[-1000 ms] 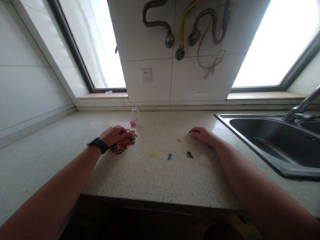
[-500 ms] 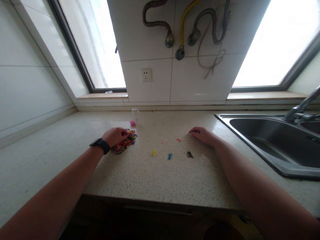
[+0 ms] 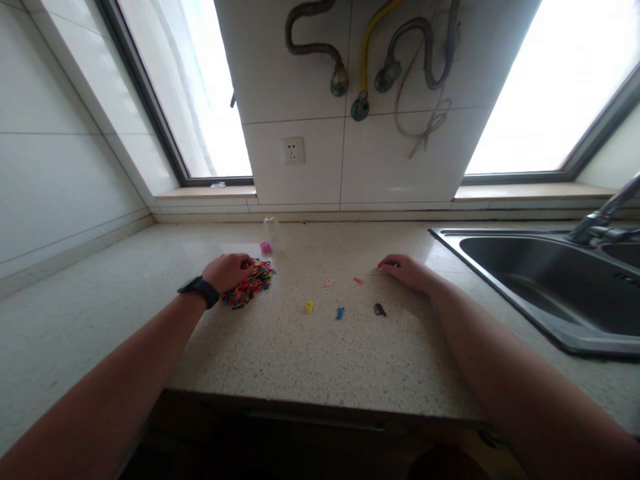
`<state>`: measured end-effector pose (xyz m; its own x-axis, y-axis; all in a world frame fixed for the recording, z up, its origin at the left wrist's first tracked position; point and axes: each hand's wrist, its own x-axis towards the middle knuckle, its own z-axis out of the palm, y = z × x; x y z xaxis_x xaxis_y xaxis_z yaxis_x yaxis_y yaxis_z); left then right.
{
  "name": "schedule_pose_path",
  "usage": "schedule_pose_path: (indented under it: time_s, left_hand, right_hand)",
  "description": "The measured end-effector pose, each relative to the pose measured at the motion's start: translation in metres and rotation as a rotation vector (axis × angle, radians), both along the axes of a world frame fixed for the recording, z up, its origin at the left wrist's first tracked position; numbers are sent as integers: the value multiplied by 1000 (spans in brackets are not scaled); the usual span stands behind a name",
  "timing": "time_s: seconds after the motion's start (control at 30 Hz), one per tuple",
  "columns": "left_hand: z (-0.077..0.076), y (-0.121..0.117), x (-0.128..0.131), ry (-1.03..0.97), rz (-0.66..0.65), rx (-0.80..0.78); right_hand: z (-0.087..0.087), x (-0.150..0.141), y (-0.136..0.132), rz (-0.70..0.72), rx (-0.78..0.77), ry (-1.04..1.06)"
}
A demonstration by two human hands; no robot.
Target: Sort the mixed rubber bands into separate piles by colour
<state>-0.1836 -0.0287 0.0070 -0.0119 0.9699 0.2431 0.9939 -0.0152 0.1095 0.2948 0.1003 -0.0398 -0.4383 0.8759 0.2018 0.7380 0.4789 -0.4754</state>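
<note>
My left hand (image 3: 229,271), wearing a black watch (image 3: 201,289), rests over the upper left of a pile of thin coloured pieces (image 3: 253,285) that look like small rubber bands. Its fingers are curled together; what they pinch is too small to make out. To the right, my right hand (image 3: 400,270) lies low on the counter with thumb and fingertips pressed together, contents unclear. Between the hands are small separate groups: yellow (image 3: 309,306), blue (image 3: 341,313), black (image 3: 380,309), pale pink (image 3: 328,283) and red pieces (image 3: 359,280).
Behind the pile stand a clear plastic jar (image 3: 271,229) and a pink cap-like object (image 3: 265,247). A steel sink (image 3: 530,267) with a tap (image 3: 597,220) is set into the speckled counter (image 3: 280,360) at the right. The tiled wall carries a socket (image 3: 293,151) and pipes.
My left hand has shifted slightly left and back across the pile, uncovering more of it. My right hand stays almost where it was.
</note>
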Motion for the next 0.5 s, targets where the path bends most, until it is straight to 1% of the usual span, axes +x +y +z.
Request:
schedule_pose_path:
  time_s: [0.13, 0.27, 0.5]
  left_hand:
    - [1, 2, -2, -70, -41, 44]
    - [4, 1, 4, -137, -91, 64]
    - [8, -1, 13, -202, -132, 77]
  right_hand:
    - [-1, 0, 0, 5, 1, 7]
    - [0, -1, -2, 2, 12, 9]
    - [1, 0, -2, 7, 29, 5]
